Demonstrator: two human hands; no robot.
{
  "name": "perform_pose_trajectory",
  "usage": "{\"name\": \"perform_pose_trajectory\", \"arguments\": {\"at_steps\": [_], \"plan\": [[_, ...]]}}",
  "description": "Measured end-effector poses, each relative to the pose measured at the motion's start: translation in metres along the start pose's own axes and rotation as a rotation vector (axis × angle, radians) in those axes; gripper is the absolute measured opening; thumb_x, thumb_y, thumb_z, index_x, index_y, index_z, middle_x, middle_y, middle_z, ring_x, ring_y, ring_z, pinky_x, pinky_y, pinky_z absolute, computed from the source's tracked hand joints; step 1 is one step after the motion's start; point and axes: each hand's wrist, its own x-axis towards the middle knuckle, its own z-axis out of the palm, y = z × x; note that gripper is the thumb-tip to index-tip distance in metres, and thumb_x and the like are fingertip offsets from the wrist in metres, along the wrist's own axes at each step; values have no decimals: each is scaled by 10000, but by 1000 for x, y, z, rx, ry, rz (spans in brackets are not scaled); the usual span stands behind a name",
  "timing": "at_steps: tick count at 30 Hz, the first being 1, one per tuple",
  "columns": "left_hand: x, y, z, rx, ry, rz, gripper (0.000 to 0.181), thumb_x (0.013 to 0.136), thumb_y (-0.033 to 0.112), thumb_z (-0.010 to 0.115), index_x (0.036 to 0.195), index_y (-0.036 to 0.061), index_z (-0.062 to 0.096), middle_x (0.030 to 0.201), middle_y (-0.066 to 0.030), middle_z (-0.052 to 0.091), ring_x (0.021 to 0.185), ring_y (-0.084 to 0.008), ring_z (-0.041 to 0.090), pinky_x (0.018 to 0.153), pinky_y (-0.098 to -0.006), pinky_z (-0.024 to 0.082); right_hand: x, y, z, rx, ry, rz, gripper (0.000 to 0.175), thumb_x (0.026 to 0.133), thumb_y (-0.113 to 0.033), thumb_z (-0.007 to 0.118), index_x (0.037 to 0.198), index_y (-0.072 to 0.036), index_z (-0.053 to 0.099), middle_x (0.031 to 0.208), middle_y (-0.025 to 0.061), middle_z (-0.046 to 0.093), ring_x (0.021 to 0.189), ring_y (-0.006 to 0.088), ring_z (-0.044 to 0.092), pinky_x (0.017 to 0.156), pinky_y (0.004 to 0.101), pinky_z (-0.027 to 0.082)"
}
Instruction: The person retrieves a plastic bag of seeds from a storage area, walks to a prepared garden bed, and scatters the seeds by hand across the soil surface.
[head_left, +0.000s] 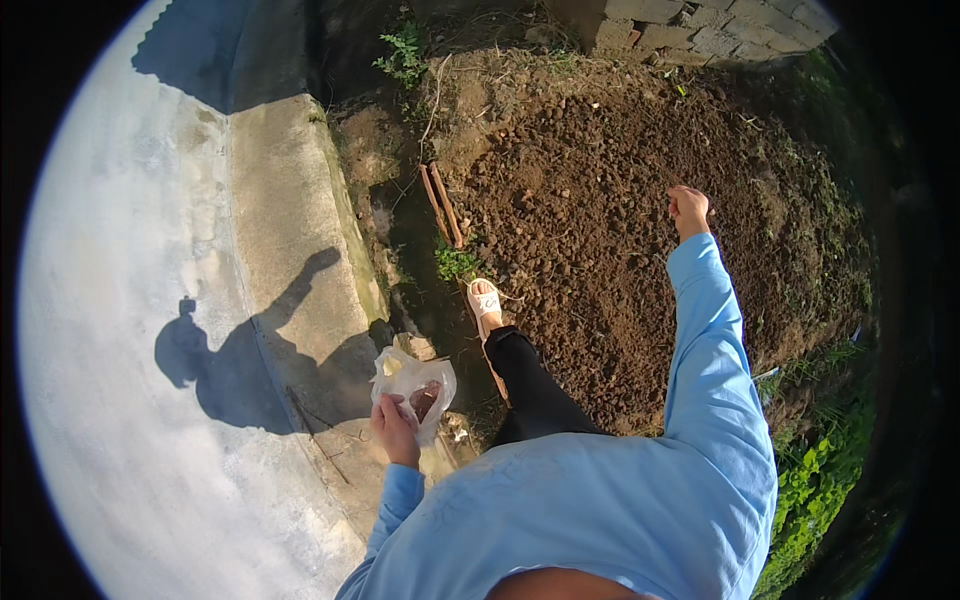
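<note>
My left hand grips a translucent plastic bag by its side, low and left of centre. Through the bag's opening a dark reddish-brown content shows; whether it is seeds or something else I cannot tell. On the right my right arm reaches out over a bed of loose brown soil. The fingers of my right hand are curled together above the soil, and whether they hold anything small is hidden.
A concrete ledge and pale wall run along the left. Narrow reddish-brown strips lie beside a ditch. My sandalled foot stands at the bed's edge. A block wall rises at the top, and green plants grow lower right.
</note>
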Motion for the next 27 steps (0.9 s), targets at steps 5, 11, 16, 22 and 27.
{"name": "perform_pose_trajectory", "arguments": {"at_steps": [5, 11, 16, 22, 27], "plan": [[67, 68, 46, 90, -89, 0, 312, 985, 282, 456, 794, 50, 539, 557, 26, 396, 418, -52, 355, 371, -210, 273, -15, 24, 85, 22, -318, 176, 78, 769, 47, 657, 773, -1, 596, 636, 56, 563, 497, 129, 519, 414, 252, 392], [148, 158, 93, 164, -130, 4, 318, 987, 288, 457, 793, 51, 541, 537, 31, 393, 410, -51, 349, 366, -213, 264, 9, -63, 193, -44, -405, -76, 63, 828, -18, 640, 868, 29, 629, 769, 85, 633, 614, 145, 598, 578, 277, 543], [197, 217, 117, 190, -34, 80, 335, 989, 317, 447, 780, 68, 530, 533, 49, 379, 417, -36, 327, 373, -203, 247, -21, -35, 243, -177, -581, 185, 165, 873, -96, 631, 977, 31, 648, 842, 121, 669, 742, 215, 662, 682, 332, 576], [252, 255, 119, 209, -22, 83, 313, 987, 289, 440, 782, 71, 530, 535, 53, 366, 423, -33, 312, 374, -207, 235, 10, -15, 318, -115, -426, 233, 398, 946, -117, 515, 1307, 44, 467, 1321, 206, 491, 1193, 312, 520, 949, 385, 495], [305, 257, 110, 248, -150, 8, 310, 990, 285, 440, 806, 56, 539, 540, 40, 379, 418, -46, 324, 374, -206, 261, -4, -8, 348, -114, -448, 332, 527, 926, -152, 564, 1366, 52, 356, 1351, 250, 414, 1237, 350, 459, 1001, 431, 468]]}}
